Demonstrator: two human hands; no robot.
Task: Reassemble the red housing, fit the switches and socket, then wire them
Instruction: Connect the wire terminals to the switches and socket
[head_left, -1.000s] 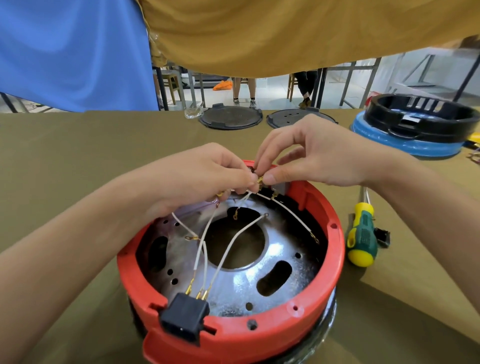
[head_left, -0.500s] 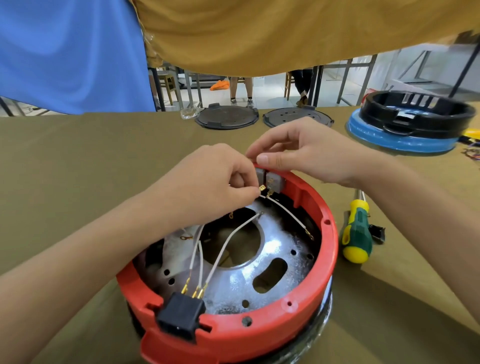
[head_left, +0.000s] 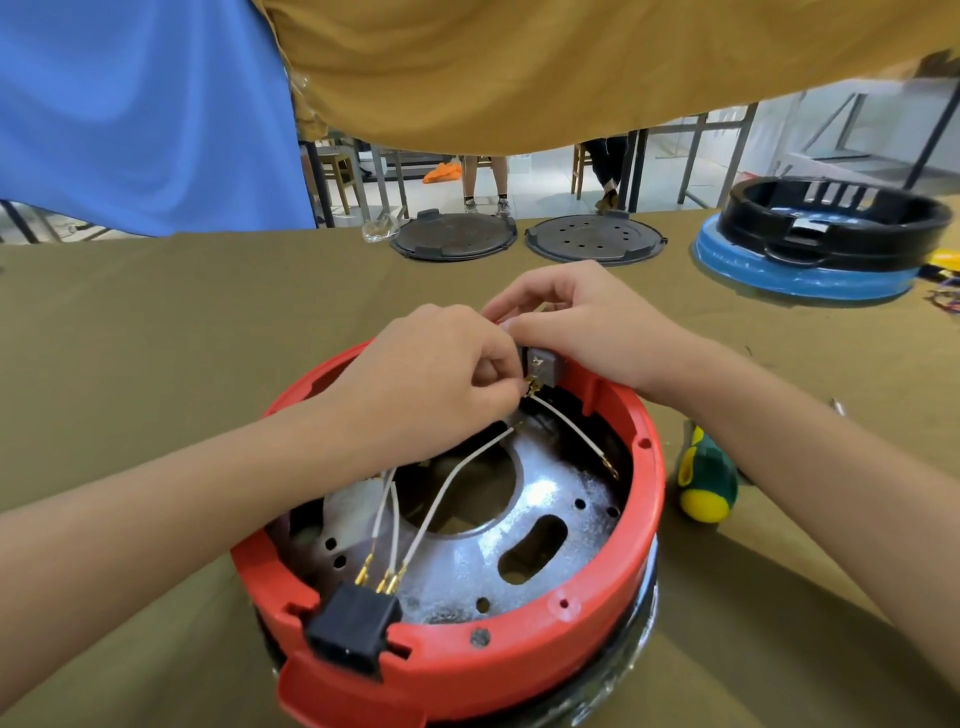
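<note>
The round red housing (head_left: 613, 618) lies open side up on the olive cloth, with a shiny metal plate (head_left: 545, 525) inside. A black socket (head_left: 353, 631) sits in its near rim, and white wires (head_left: 447, 493) run up from its brass terminals. At the far rim sits a grey switch (head_left: 543, 364). My left hand (head_left: 436, 384) pinches a brass wire terminal (head_left: 531, 387) right under that switch. My right hand (head_left: 582, 322) grips the switch and the rim from above. One white wire (head_left: 576, 434) hangs free along the right inner wall.
A green and yellow screwdriver (head_left: 706, 483) lies right of the housing, partly under my right forearm. Two dark round plates (head_left: 452, 241) (head_left: 595, 241) lie at the far table edge. A black ring on a blue base (head_left: 826, 244) stands far right. Blue and mustard cloths hang above.
My left hand has kept the terminal pinched and brought it under the switch. My right hand moved from the wires onto the switch and rim.
</note>
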